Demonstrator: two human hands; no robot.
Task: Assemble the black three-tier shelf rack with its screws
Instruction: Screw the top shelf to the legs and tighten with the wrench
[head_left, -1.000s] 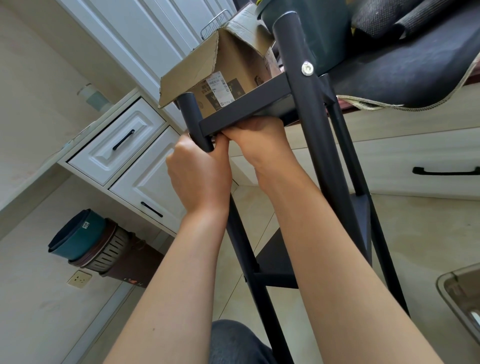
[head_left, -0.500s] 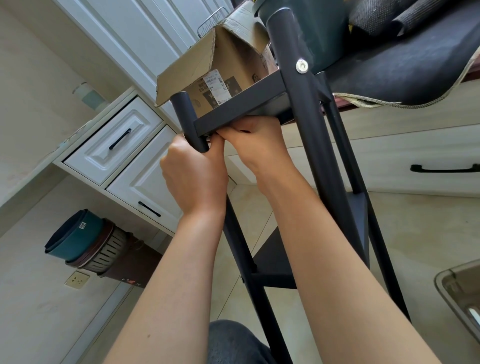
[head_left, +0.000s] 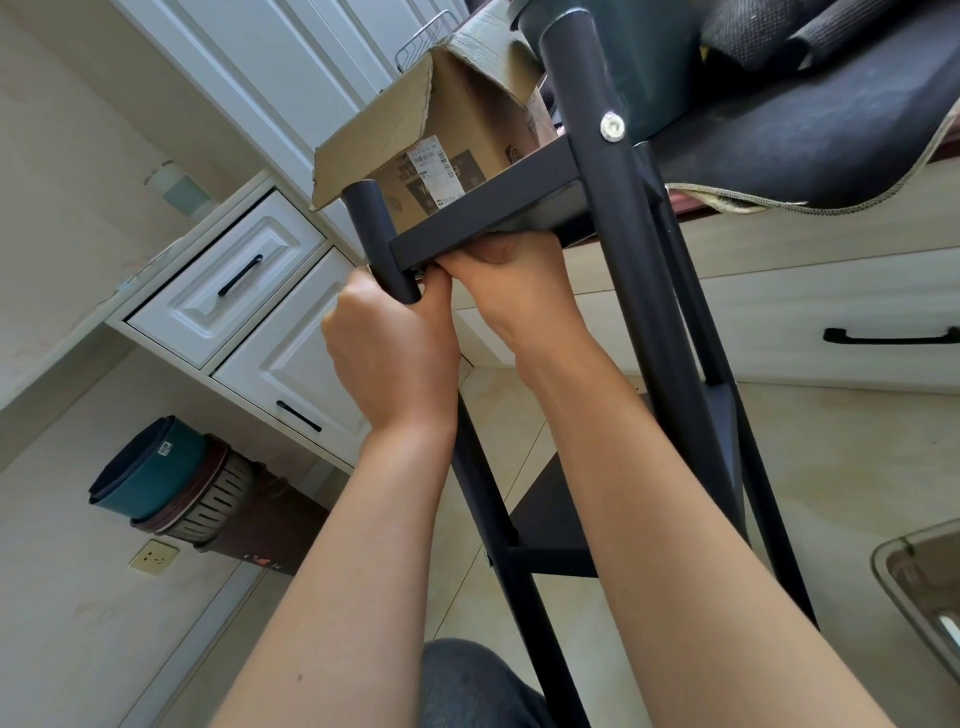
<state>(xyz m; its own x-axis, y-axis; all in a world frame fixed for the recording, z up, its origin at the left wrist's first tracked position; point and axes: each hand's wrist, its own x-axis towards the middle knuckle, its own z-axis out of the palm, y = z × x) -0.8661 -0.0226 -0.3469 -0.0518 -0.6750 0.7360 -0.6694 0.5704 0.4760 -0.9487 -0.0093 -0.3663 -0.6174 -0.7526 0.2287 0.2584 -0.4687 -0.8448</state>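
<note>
Reaching up side by side, the left hand (head_left: 392, 358) curls around a black rack (head_left: 644, 291) post while the right hand (head_left: 511, 283) pinches something unseen beneath the tilted rack's top shelf (head_left: 483, 218).

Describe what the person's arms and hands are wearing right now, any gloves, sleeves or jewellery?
Nothing that shows. The left hand and right hand are bare, with no gloves; no ring can be made out, though the fingers are largely hidden. Both forearms are bare as far as the frame's lower edge: no sleeve, watch or bracelet in view. A small dark spot marks the left forearm.
</note>
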